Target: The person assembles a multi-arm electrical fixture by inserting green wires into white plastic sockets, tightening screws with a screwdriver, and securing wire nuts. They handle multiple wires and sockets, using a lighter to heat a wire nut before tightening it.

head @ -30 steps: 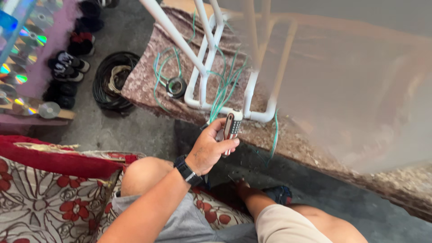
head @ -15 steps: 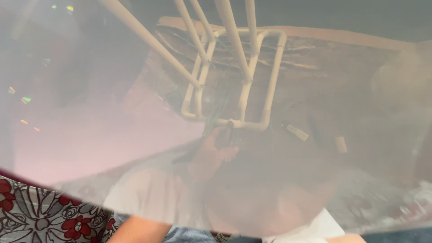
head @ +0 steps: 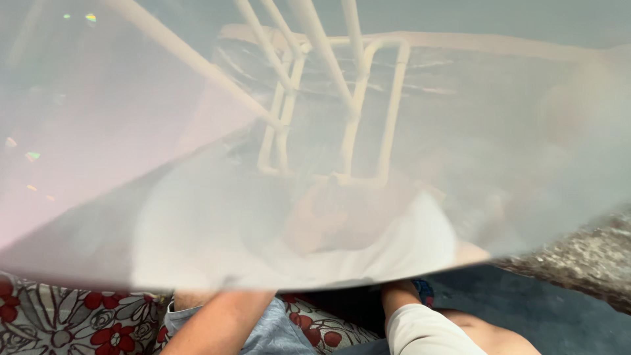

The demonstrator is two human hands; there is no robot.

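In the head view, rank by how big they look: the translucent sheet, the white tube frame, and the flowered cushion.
1. Translucent sheet, covering most of the view, though it hangs nearest the camera.
2. White tube frame, seen through it.
3. Flowered cushion, only partly visible, so unsure.

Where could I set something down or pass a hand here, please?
Only the dark floor at lower right shows bare, between the speckled slab edge and the person's knee. The translucent sheet veils most else; around the white tube frame beneath it looks crowded.

A hazy translucent plastic sheet (head: 131,217) veils smooth white-painted metal tubing (head: 368,105); floral cushion cloth (head: 59,322).
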